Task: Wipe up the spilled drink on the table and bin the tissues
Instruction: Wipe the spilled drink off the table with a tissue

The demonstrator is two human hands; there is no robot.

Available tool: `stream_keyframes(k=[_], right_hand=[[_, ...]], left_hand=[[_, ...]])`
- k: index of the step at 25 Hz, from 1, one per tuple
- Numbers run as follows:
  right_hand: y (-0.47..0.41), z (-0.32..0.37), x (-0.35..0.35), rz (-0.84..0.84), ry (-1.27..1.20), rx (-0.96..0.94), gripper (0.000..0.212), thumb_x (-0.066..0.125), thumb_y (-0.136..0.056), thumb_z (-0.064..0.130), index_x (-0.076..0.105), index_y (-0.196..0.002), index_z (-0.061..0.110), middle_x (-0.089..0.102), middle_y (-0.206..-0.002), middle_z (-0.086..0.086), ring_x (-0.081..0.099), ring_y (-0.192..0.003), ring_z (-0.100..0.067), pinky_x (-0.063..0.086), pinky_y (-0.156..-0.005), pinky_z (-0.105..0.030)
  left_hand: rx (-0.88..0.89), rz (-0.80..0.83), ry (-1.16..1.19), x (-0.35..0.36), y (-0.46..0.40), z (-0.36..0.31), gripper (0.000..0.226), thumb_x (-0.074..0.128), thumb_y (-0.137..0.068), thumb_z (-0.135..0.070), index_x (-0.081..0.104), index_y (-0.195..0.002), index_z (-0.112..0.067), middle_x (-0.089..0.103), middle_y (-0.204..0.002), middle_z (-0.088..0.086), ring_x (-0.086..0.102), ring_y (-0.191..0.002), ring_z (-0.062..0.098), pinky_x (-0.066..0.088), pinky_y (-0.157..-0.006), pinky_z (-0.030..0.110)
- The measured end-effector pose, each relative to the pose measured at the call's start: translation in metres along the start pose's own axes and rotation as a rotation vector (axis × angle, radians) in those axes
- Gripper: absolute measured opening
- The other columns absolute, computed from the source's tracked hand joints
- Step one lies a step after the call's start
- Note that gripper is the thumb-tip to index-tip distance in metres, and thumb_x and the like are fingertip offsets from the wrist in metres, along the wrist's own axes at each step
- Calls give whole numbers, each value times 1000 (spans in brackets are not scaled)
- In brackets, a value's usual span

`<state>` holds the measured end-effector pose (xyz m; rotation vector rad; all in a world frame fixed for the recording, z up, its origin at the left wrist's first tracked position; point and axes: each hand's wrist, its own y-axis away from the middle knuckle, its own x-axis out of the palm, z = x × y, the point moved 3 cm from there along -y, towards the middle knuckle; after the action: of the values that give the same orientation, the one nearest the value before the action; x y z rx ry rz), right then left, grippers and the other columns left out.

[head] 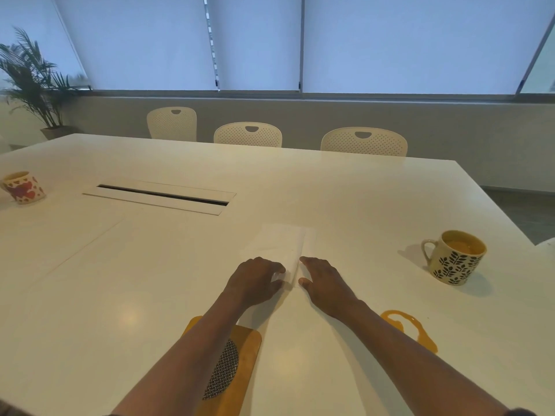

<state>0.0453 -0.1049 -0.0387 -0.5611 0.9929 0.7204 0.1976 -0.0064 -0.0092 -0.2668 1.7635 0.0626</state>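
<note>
Head view: white table (360, 205), blinds and three chairs beyond. We log the tissue (282, 241) lying flat at 12 o'clock of both hands. Left hand (255, 280) curled, apparently pinching its near edge, though white on white blurs this; right hand (322, 280) spread flat beside it, holding nothing. Orange spill (420, 331) at 4 o'clock, under the right forearm; leaf-print mug (456, 256) at 3. We judge the tissue is being steadied for lifting; open tabletop leads to the spill.
</note>
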Motion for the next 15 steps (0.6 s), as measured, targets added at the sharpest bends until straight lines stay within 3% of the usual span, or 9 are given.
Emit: stream_keyframes(k=[7, 12, 15], right_hand=[[1, 2, -1, -2, -21, -6, 55, 44, -98, 34, 29, -148, 17, 37, -152, 0, 29, -139, -18, 23, -114, -34], [2, 1, -4, -7, -141, 30, 62, 50, -96, 36, 25, -150, 17, 36, -152, -2, 30, -139, -19, 24, -114, -34], [1, 1, -10, -106, -208, 53, 76, 58, -91, 39, 17, -152, 17, 26, -157, -2, 25, -142, -20, 22, -116, -36]], left_hand=[[-17, -215, -55, -9, -8, -4, 24, 44, -98, -26, 66, -102, -17, 73, -87, 3, 66, -72, 24, 56, -64, 39], [-39, -299, -113, -29, -12, -7, 18, 42, -99, -22, 59, -97, -16, 67, -77, 4, 61, -65, 30, 52, -58, 41], [-15, -363, -160, -46, -17, -8, 10, 47, -98, -18, 57, -97, -17, 63, -74, 4, 59, -60, 34, 51, -53, 41]])
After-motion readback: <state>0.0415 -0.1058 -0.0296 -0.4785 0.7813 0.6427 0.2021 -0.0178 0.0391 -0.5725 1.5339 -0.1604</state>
